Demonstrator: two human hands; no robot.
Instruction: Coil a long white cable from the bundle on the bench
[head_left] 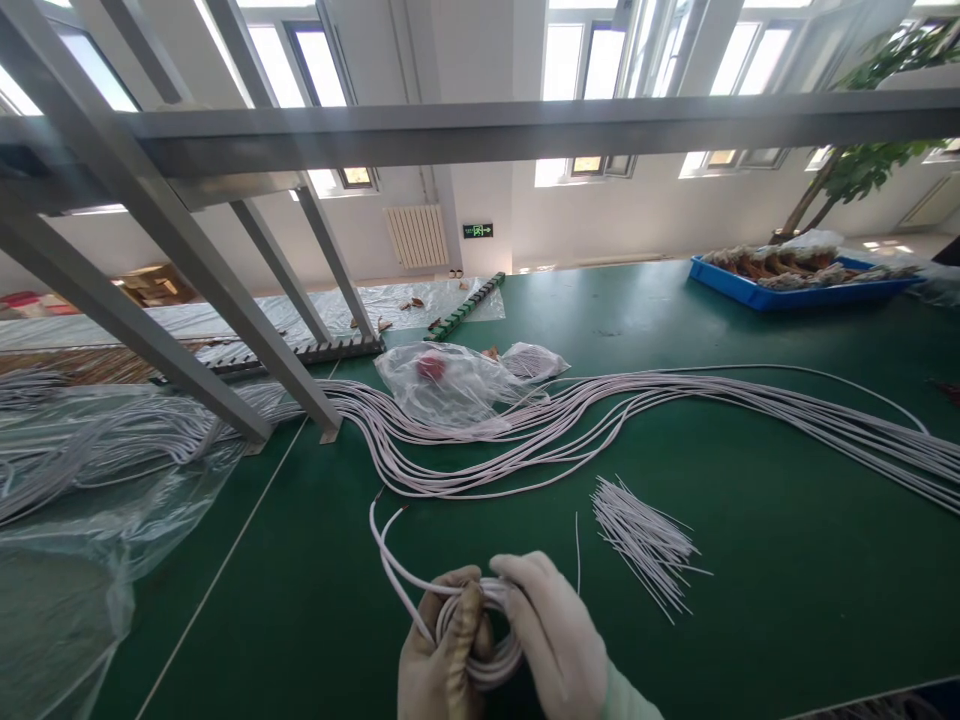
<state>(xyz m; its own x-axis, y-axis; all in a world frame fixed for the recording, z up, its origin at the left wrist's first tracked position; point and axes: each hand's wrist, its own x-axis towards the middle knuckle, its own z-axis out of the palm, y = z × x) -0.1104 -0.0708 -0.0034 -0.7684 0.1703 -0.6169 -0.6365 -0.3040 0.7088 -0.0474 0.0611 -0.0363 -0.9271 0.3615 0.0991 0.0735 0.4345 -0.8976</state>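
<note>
Although the white cable coil (pixel 499 674) is wound into several loops, its two ends jut free toward the far side and no tie shows round it; looks wound, not secured. Coil sits low in view, between the hands, over the near part of the table. Gloved left hand (pixel 442 655) closed round its left side, thumb over the loops. Gloved right hand (pixel 556 638) laid along the right side, fingers together, slightly bent; whether it grips, cannot tell. Beyond, a run of long cables (pixel 637 385) lies uncoiled.

Surface: green tabletop (pixel 787 590), a heap of thin white strips (pixel 645 545) right of the hands, a clear plastic bag (pixel 442 390) by the cables, a blue tray (pixel 750 293) far right.

Room: grey metal frame (pixel 480 135) crossing overhead, pale wall with radiator (pixel 417 236), green exit sign (pixel 478 231), bright windows (pixel 566 65).
</note>
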